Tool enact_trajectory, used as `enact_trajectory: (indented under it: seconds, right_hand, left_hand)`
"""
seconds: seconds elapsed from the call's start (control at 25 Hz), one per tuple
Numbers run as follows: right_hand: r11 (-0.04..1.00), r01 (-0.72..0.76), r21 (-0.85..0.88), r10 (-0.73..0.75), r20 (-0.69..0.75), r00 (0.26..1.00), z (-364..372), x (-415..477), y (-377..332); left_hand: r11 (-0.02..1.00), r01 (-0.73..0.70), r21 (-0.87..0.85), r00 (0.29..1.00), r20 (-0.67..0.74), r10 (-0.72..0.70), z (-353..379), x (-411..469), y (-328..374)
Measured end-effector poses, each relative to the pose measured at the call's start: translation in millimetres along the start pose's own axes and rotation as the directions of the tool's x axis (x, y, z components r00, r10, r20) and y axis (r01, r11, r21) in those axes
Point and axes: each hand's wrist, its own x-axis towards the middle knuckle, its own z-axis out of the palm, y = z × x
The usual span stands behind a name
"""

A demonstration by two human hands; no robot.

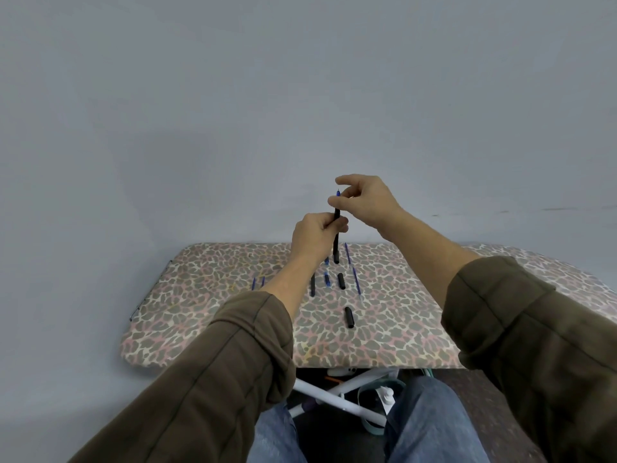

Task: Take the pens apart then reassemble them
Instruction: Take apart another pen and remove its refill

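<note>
A black pen barrel (336, 242) stands nearly upright in the air above the table. My left hand (315, 233) grips its middle. At its top end, my right hand (364, 200) pinches the blue tip piece (338, 193). On the leopard-print table (233, 315) lie loose pen parts: a black barrel (313, 285), two short black caps (341, 281) (349, 317), small blue pieces (327, 279), and thin blue refills (356, 282) (347, 252).
Two more blue pieces (258, 283) lie left of my left forearm. The table's white folding legs (337, 396) and my knees in jeans (430, 426) show below its front edge. A plain grey wall fills the background.
</note>
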Motion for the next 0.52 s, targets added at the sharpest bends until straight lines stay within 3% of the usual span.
enact_trajectory:
  seconds: [0.12, 0.36, 0.52]
  right_hand:
    - [1.0, 0.014, -0.02, -0.015, -0.066, 0.998, 1.8, 0.4, 2.0]
    - [1.0, 0.029, 0.01, -0.029, -0.008, 1.0, 1.9, 0.0, 2.5]
    - [0.999, 0.043, 0.025, -0.041, -0.059, 0.997, 5.1, -1.1, 2.3]
  left_hand:
    - [1.0, 0.003, 0.009, 1.0, 0.007, -0.003, 0.2, 1.8, -2.2]
    - [1.0, 0.003, -0.013, 1.0, 0.012, -0.002, -0.9, 3.5, -6.8]
    - [1.0, -0.008, -0.006, 1.0, 0.018, 0.008, -0.5, 3.7, -5.2]
